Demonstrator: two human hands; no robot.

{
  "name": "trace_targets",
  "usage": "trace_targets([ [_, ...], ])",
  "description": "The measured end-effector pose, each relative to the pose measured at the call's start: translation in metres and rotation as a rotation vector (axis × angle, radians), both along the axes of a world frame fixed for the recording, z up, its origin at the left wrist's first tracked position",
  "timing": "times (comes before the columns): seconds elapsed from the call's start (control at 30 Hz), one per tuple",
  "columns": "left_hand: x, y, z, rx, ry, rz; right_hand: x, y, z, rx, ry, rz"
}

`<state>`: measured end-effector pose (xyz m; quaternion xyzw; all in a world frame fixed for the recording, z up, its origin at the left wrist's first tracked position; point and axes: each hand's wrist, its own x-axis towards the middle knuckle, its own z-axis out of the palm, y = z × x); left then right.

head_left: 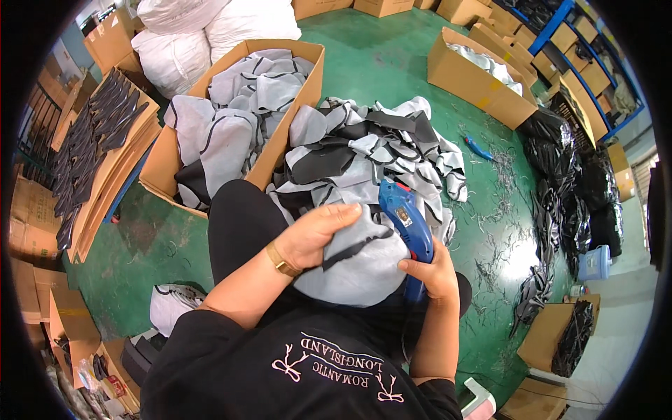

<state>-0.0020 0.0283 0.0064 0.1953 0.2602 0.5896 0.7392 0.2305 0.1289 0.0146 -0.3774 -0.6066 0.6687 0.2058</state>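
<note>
A light grey fabric piece (350,276) with a dark edge strip lies over my lap. My left hand (313,238) grips its upper left side, thumb stretched along the top and the other fingers partly hidden under the cloth. In my right hand (435,271) is a blue pair of electric scissors (409,217), gripped by its body with the head pointing up and away from me. Its head is beside the fabric's right edge; I cannot tell whether the blades touch it. Beyond my hands, a heap of grey and black fabric pieces (392,143) lies on the floor.
A large open carton (311,77) of similar pieces stands left of the heap. Black parts (105,119) lie on stacked cardboard at far left. A second blue tool (478,148) rests on the green floor among dark trimmings. Black bags (553,150) and another carton (476,80) stand right.
</note>
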Motion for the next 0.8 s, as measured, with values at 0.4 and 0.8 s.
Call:
trace_targets([
  [0.4, 0.021, 0.003, -0.006, -0.134, -0.335, 0.072, -0.004, 0.01, -0.016, 0.099, -0.156, -0.261],
  [0.8, 0.048, 0.008, -0.024, -0.014, -0.401, 0.228, -0.023, -0.036, -0.028, 0.181, -0.175, -0.22],
])
